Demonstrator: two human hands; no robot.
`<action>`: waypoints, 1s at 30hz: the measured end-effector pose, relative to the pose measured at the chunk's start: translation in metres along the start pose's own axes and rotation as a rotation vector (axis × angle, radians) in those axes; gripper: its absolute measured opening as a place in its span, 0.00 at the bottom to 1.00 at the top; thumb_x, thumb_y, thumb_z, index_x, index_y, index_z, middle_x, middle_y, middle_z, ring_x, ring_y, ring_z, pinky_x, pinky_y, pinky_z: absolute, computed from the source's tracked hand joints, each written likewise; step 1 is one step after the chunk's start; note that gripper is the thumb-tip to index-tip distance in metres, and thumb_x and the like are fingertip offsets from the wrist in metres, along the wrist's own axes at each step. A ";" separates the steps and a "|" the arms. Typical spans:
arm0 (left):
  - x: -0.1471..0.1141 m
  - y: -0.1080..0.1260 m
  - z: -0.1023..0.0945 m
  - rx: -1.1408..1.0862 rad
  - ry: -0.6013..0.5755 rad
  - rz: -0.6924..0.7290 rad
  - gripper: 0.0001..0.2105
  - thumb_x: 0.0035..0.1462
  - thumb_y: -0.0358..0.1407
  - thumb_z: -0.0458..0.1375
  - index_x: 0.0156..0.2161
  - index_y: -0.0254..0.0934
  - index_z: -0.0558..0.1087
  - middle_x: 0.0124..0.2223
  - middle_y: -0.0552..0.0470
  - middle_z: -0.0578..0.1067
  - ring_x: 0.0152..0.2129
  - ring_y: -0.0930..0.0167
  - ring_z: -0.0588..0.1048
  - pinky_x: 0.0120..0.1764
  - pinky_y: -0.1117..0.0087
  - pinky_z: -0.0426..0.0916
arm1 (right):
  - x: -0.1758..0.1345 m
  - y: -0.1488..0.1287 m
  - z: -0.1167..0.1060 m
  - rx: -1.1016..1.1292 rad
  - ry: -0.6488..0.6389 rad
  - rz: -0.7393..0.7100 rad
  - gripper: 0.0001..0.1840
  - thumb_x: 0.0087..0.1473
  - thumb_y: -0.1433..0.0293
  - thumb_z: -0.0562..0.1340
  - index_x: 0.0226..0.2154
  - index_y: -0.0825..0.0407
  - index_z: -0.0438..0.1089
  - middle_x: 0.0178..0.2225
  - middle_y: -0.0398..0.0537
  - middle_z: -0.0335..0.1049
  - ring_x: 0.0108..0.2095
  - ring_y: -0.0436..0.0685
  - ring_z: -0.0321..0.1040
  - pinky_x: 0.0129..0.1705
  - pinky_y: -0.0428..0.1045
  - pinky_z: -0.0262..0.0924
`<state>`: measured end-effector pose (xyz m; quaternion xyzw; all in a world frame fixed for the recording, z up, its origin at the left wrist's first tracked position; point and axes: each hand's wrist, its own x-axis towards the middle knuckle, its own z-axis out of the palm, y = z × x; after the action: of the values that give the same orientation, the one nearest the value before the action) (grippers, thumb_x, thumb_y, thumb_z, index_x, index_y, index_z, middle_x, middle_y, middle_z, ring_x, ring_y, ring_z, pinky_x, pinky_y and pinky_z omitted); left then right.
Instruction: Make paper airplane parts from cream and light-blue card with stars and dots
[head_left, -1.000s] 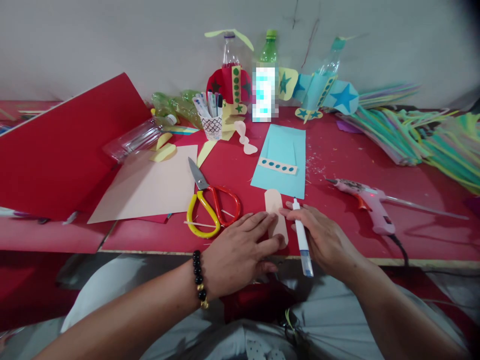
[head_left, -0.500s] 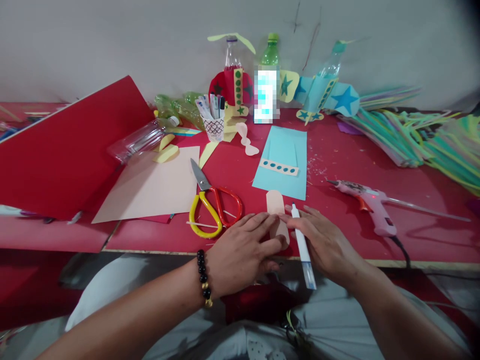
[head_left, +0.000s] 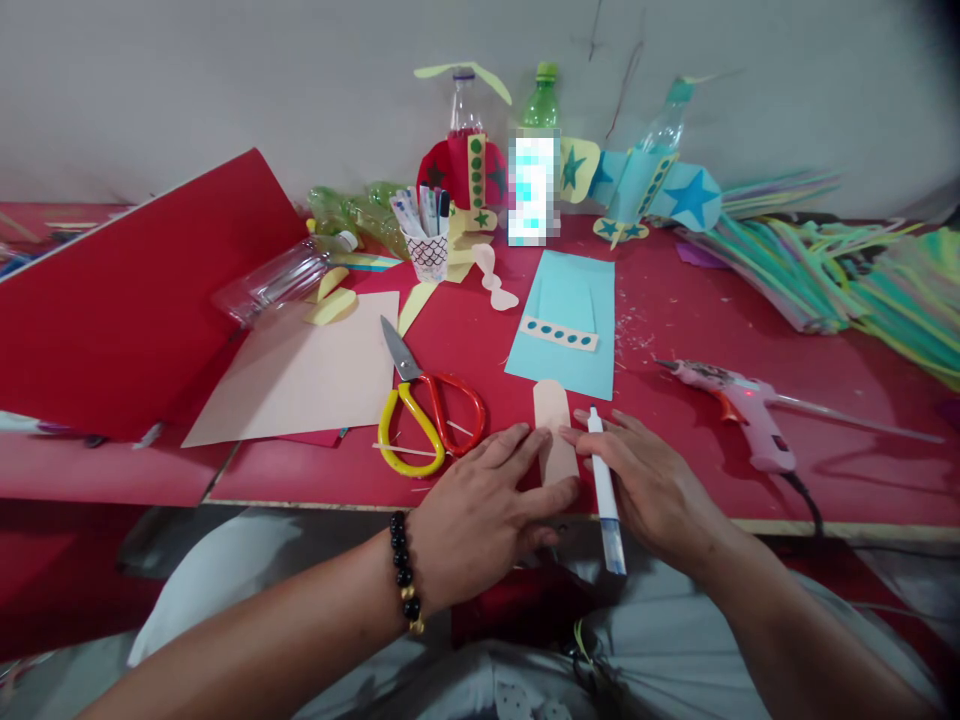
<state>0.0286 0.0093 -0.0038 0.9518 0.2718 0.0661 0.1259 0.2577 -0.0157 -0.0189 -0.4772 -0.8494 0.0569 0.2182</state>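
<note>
A cream paper strip (head_left: pixel 553 403) with rounded ends lies at the table's front edge. My left hand (head_left: pixel 476 510), with a bead bracelet at the wrist, rests flat on the strip's left side with its fingers stretched out. A white marker (head_left: pixel 603 472) is held in my right hand (head_left: pixel 660 490), its dark tip pointing away from me. Fingertips of that hand touch or nearly touch the strip's right edge. Just beyond the strip is a light blue sheet (head_left: pixel 600 372) bearing a cream band with blue dots (head_left: pixel 562 333).
Scissors (head_left: pixel 409 370) with red and yellow handles lie left of my hands. A pink glue gun (head_left: pixel 757 410) is on the right. A cup of pens (head_left: pixel 429 257) stands at the back, near decorated bottles (head_left: pixel 660 170). A large red board (head_left: pixel 157 300) leans at left.
My left hand has shifted slightly, and more of the cream strip shows between the hands. My right hand and the marker have moved a little to the right.
</note>
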 end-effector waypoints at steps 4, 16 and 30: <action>0.002 -0.001 0.005 0.012 0.006 -0.047 0.28 0.64 0.48 0.45 0.64 0.36 0.51 0.66 0.47 0.54 0.62 0.62 0.52 0.62 0.59 0.51 | -0.001 0.000 0.001 -0.041 -0.025 -0.001 0.21 0.54 0.77 0.56 0.51 0.52 0.61 0.51 0.54 0.71 0.50 0.63 0.66 0.53 0.64 0.56; -0.003 -0.003 0.002 0.036 -0.004 -0.001 0.26 0.62 0.48 0.49 0.63 0.47 0.54 0.67 0.48 0.50 0.63 0.60 0.50 0.61 0.56 0.52 | -0.008 -0.011 -0.012 0.412 0.300 0.313 0.14 0.60 0.69 0.55 0.47 0.46 0.68 0.39 0.47 0.73 0.42 0.56 0.70 0.41 0.50 0.65; 0.001 0.003 0.005 0.012 0.011 -0.048 0.29 0.58 0.51 0.53 0.63 0.54 0.53 0.68 0.48 0.44 0.63 0.55 0.47 0.60 0.51 0.49 | 0.003 -0.024 -0.009 0.351 0.233 0.453 0.02 0.53 0.71 0.60 0.33 0.50 0.67 0.28 0.42 0.69 0.26 0.51 0.65 0.27 0.46 0.57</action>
<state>0.0320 0.0066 -0.0076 0.9454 0.2955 0.0665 0.1201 0.2408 -0.0271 -0.0027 -0.6126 -0.6681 0.1949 0.3747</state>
